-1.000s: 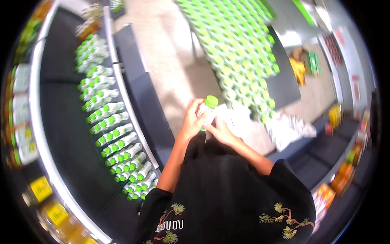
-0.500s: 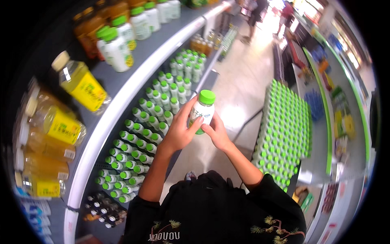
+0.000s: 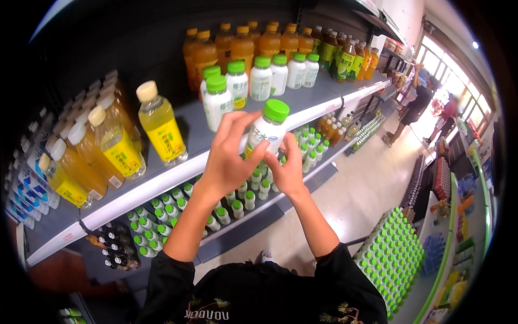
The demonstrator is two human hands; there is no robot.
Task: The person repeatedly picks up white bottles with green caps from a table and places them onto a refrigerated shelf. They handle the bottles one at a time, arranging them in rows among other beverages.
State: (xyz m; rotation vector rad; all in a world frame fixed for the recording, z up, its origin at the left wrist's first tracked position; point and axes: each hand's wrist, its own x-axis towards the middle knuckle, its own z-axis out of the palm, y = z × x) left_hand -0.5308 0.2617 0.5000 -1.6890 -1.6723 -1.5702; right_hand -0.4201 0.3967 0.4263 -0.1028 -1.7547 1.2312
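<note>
Between my two hands is a white bottle (image 3: 267, 134) with a green cap, a little tilted, in front of the upper shelf's edge. My left hand (image 3: 225, 156) wraps its left side, with the thumb across the front. My right hand (image 3: 287, 167) holds the lower right side, thumb against the front and fingers round the edge. The bottle's base is mostly hidden by the thumbs. Just behind it, similar white bottles (image 3: 218, 102) with green caps stand on the grey shelf (image 3: 197, 132).
Clear bottles with yellow labels (image 3: 163, 129) stand at the shelf's left. Amber bottles (image 3: 206, 54) line its back. Rows of small green-capped bottles (image 3: 167, 202) fill the lower shelf. On the right is a stack of green-capped bottles (image 3: 391, 251). Two people (image 3: 415, 105) stand far down the aisle.
My view has turned left toward the shelf, which now spreads across the middle. The bottle, still in both hands, is now before the upper shelf instead of over the aisle.
</note>
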